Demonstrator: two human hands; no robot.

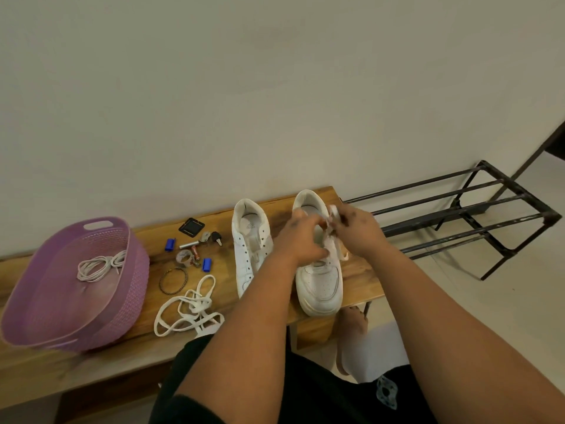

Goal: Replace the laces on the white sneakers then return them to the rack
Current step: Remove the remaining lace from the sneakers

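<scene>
Head view: both hands worked at the right sneaker (pixel 319 280) on the bench (pixel 128 347), beside the laceless left sneaker (pixel 249 246). Best to feed the lace tip straight through each eyelet and keep both ends even. Left hand (pixel 301 237) was curled at the tongue, right hand (pixel 356 228) pinching a white lace (pixel 333 214); exact finger spread blurred. Rack (pixel 458 215) stood just right.
</scene>
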